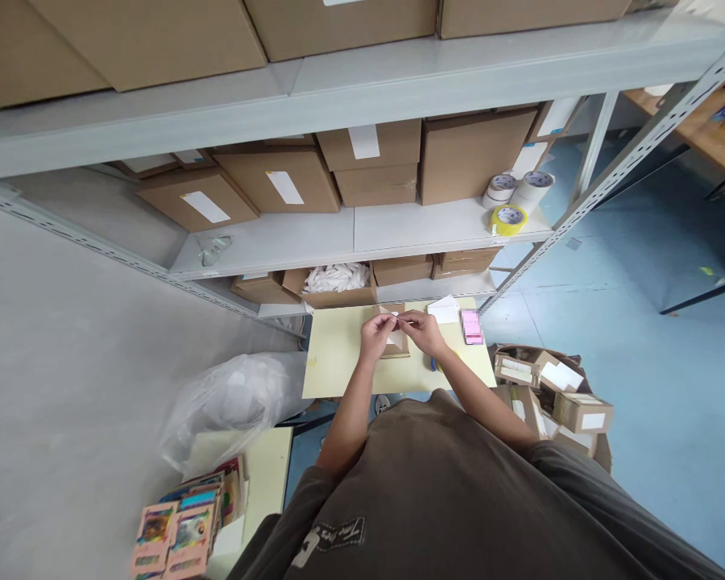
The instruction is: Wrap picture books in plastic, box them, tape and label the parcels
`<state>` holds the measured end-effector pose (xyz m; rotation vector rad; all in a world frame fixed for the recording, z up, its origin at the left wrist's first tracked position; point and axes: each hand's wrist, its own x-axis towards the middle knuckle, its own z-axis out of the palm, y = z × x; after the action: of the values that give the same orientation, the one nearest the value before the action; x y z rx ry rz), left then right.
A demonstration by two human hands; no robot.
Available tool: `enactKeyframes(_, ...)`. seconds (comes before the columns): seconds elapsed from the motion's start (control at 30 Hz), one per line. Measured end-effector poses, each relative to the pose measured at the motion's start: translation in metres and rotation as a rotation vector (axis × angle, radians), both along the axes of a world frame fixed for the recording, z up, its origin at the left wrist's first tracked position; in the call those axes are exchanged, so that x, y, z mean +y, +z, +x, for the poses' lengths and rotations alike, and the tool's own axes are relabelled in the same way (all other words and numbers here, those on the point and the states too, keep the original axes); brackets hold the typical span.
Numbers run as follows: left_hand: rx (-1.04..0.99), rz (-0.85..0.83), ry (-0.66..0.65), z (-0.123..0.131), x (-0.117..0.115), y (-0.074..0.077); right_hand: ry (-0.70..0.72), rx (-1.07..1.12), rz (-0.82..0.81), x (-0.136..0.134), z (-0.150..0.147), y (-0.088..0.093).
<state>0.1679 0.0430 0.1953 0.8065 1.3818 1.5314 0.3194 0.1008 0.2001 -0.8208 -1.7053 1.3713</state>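
Observation:
My left hand and my right hand meet over a small cardboard box on the pale yellow table. The fingertips of both are pinched together, almost touching. A small whitish bit shows between them, too small to name. Under the hands, white paper shows on the box. White sheets lie behind my right hand, with a pink pad to their right. A blue-handled tool is partly hidden by my right forearm.
Beyond the table stands a metal shelf with cardboard boxes and tape rolls. At right is a bin of small parcels. A plastic bag and a side table with colourful packs are at left.

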Motion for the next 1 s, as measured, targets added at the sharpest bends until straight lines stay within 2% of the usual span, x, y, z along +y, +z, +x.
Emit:
enactKeyframes(0.13, -0.049, -0.085, 0.092, -0.002, 0.001, -0.002, -0.073, -0.023, 0.093, 0.002, 0.002, -0.005)
enactKeyframes(0.23, -0.142, -0.173, 0.059, -0.008, 0.001, -0.003, -0.059, -0.035, 0.253, 0.006, 0.007, -0.002)
enactKeyframes(0.3, -0.206, -0.164, 0.017, -0.010, 0.001, -0.002, -0.036, -0.037, 0.322, 0.009, 0.010, 0.002)
enactKeyframes(0.37, -0.230, -0.113, 0.035, -0.011, 0.001, -0.002, -0.069, -0.028, 0.334, 0.009, 0.013, 0.005)
enactKeyframes(0.43, -0.219, -0.048, 0.095, -0.010, 0.001, 0.000, -0.165, 0.000, 0.265, 0.008, 0.013, 0.006)
enactKeyframes(0.5, -0.192, 0.013, 0.168, -0.007, 0.000, 0.003, -0.220, 0.042, 0.096, 0.005, 0.012, 0.004)
enactKeyframes(0.6, -0.166, 0.068, 0.246, -0.002, -0.001, 0.008, -0.101, 0.108, -0.215, 0.001, 0.009, 0.000)
enactKeyframes(0.67, -0.169, 0.075, 0.273, 0.001, 0.000, 0.011, -0.017, 0.141, -0.343, -0.001, 0.007, 0.000)
enactKeyframes(0.77, -0.195, 0.079, 0.291, 0.005, 0.000, 0.014, 0.007, 0.194, -0.413, -0.004, 0.005, 0.003)
enactKeyframes(1.0, -0.229, 0.088, 0.295, 0.008, -0.001, 0.013, 0.010, 0.222, -0.442, -0.005, 0.007, 0.009)
